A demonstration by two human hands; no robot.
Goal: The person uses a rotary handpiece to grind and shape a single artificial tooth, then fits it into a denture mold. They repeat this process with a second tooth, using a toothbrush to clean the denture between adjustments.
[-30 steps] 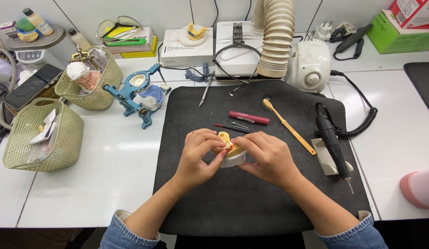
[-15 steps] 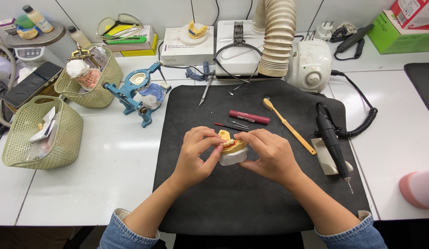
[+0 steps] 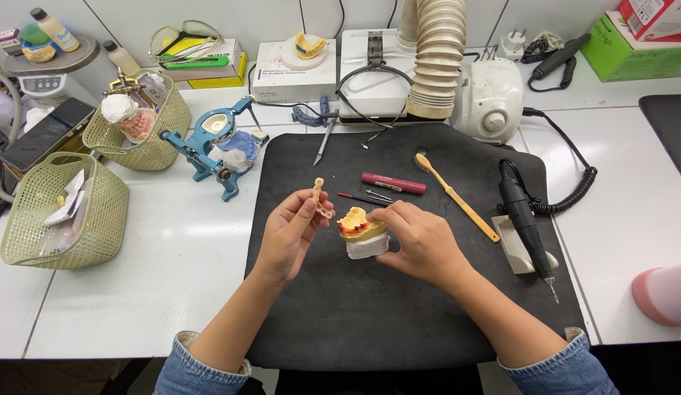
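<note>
Fingers [image 3: 308, 212] of left hand [image 3: 293, 234] pinch tan bite piece [image 3: 319, 197], long axis upright.

Wall [image 3: 245, 18]: white, plain panels.
Bench [image 3: 165, 285]: white worktop, thin seams.
Mat [image 3: 399, 307]: black, on bench.
Light: bright, even.

Bare hands, forearms — rolled blue denim sleeves [image 3: 197, 362]

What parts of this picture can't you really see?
- Head view: the far side of the yellow tooth model is covered by the right hand.
- The small tan piece in the left hand is too small to tell its shape.
- The pink thing is cut off by the right edge.
</note>
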